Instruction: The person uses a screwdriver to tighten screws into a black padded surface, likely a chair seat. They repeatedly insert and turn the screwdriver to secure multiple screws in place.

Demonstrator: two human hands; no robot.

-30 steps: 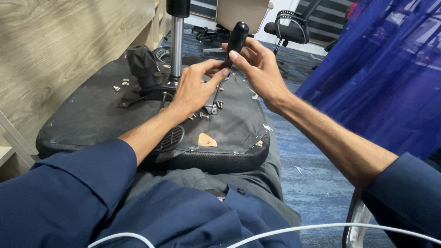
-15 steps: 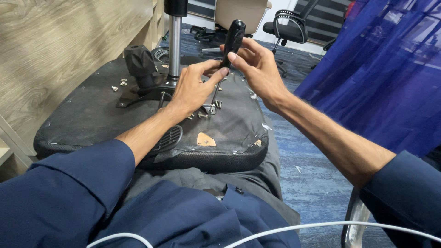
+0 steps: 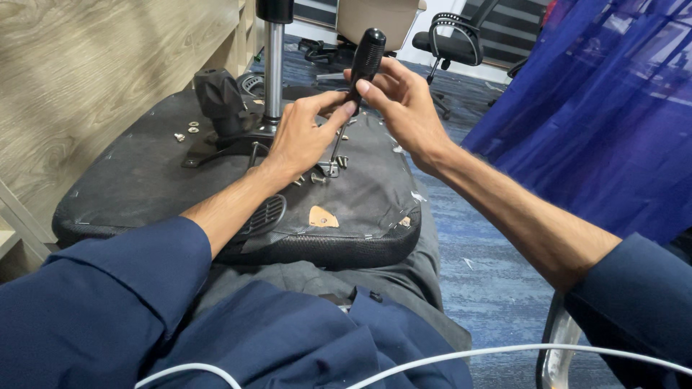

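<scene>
right hand closed on screwdriver handle | left hand pinching shaft near tip | rigid, light, best held by ribbed handle | upturned chair seat on lap

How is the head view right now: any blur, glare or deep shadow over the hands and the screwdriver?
Head view: lighting is even and soft, with no harsh shadows on the seat underside. The left hand, right hand and screwdriver are sharp, no motion blur. The shiny gas-lift column shows a mild highlight, not blinding. The office chair behind is slightly soft. Wide-angle stretch shows at the sleeve edges.
</scene>
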